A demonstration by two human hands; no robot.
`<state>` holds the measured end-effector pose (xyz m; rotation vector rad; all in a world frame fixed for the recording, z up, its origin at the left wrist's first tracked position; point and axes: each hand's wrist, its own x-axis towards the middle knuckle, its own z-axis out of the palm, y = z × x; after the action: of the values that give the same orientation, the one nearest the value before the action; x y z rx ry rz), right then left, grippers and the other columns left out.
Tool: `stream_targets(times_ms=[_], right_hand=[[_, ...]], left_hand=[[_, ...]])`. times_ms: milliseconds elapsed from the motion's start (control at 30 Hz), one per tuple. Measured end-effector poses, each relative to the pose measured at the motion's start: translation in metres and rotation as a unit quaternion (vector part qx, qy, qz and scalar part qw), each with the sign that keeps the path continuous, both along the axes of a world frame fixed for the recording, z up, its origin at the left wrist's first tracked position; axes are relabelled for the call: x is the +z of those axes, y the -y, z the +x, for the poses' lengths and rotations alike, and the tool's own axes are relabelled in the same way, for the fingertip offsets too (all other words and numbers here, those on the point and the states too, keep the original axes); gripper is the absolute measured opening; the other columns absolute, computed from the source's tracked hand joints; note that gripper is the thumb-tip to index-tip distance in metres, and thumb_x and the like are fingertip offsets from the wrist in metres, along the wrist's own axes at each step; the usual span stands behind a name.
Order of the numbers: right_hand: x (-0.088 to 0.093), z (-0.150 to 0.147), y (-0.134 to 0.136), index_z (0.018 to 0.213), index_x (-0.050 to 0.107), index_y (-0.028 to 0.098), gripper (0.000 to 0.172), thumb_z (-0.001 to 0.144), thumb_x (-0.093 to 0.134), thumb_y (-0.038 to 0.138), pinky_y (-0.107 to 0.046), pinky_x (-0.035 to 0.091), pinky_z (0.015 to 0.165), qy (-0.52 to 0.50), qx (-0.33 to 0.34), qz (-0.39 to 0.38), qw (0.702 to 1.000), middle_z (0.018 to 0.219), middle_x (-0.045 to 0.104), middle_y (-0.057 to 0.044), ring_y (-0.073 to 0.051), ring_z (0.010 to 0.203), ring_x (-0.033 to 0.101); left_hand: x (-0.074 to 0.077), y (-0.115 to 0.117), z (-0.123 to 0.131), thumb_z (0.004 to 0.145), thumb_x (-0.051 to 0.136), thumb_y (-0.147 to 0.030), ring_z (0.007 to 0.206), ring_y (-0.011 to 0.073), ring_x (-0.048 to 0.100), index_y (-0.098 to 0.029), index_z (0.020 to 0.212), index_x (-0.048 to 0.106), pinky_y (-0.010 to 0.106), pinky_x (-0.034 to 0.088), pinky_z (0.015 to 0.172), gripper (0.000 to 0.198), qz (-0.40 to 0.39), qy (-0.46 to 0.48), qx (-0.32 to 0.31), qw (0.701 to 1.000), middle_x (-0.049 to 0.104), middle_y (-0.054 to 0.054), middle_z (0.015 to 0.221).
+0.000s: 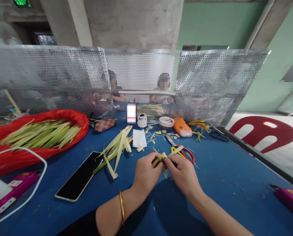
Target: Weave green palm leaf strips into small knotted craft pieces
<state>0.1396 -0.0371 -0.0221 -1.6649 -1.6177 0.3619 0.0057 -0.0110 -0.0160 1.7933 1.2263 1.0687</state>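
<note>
Palm-leaf strips [164, 156] (thin, pale green, folded) are pinched between left hand [145, 173] and right hand [183, 173], fingers closed; red-handled scissors [183, 151] lie at 1 o'clock.

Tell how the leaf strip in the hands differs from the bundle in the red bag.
The leaf strip is one folded piece pinched between the left hand and right hand; the bundle is many strips lying straight. The leaf strip is held up; the bundle rests in the red bag. Both are yellow-green.
</note>
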Motion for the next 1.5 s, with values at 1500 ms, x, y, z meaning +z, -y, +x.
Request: stream_targets(times_ms=[1500], right_hand=[[0.008, 0.026, -0.020, 0.062, 0.052, 0.018, 0.028, 0.072, 0.061, 0.043, -0.025, 0.032, 0.054, -0.230, 0.132, -0.107, 0.958, 0.057, 0.048, 0.005, -0.011, 0.055, 0.040]], left_hand=[[-0.008, -0.006, -0.004, 0.067, 0.062, -0.024, 0.055, 0.0103, 0.044, -0.017, 0.070, 0.071, 0.020, 0.033, 0.052, 0.012, -0.125, 0.055, -0.175, 0.975, 0.054, -0.003, 0.057]])
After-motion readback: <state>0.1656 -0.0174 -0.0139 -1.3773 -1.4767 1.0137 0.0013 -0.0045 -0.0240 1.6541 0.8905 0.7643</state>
